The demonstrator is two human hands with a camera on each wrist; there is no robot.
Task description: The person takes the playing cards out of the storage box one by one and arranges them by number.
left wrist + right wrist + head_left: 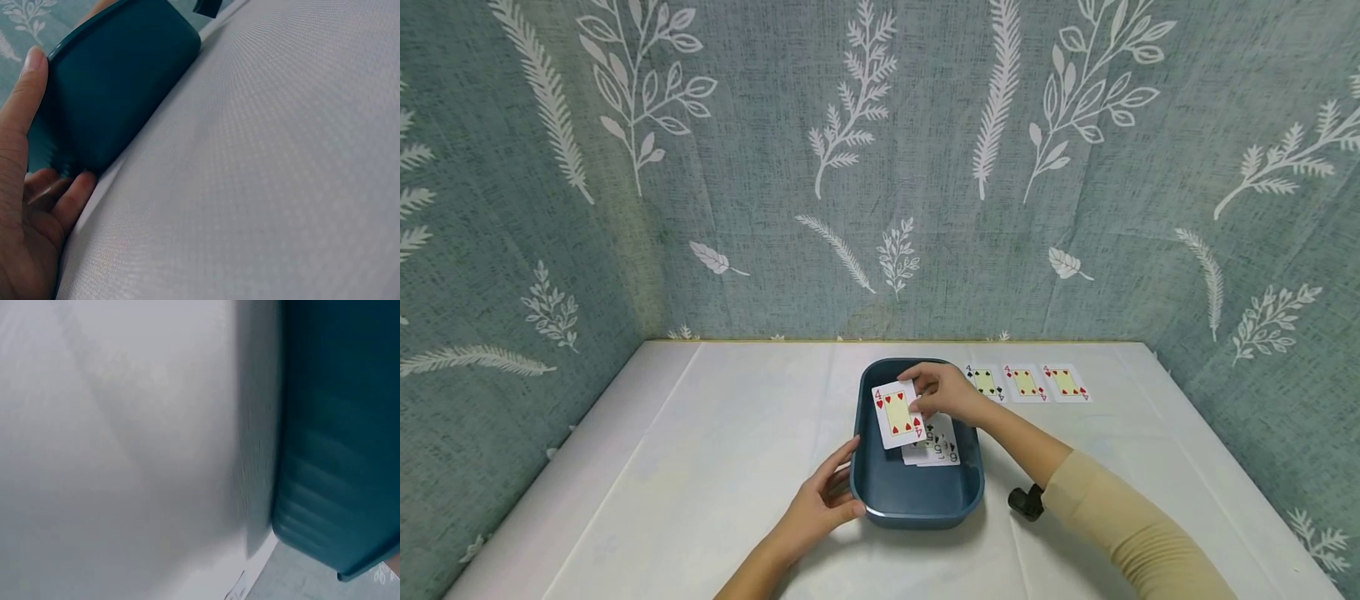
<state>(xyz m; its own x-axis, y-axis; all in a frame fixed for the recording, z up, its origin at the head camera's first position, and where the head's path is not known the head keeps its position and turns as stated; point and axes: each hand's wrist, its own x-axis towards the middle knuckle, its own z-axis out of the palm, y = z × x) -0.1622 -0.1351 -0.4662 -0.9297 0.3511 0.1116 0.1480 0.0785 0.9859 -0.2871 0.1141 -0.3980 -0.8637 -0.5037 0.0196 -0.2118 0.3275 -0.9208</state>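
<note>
My right hand [946, 393] pinches a four of hearts [897, 414] by its right side, face up above the blue tray [917, 508]. Under it, overlapping playing cards [945, 437] lie in the tray, a five and a six among them, partly covered by the held card. My left hand [820, 500] grips the tray's near left corner. The left wrist view has the left hand [31, 200] with one digit up at the rim and other fingers curled low against the wall. Only the tray's outer wall [337, 444] shows in the right wrist view, not the card.
Three face-up fours lie in a row right of the tray's far end: a black four [985, 382], a red four [1026, 383] and another red four [1067, 383]. A black device [1026, 503] sits by the right forearm. Patterned cloth [850, 275] walls the white table [700, 467].
</note>
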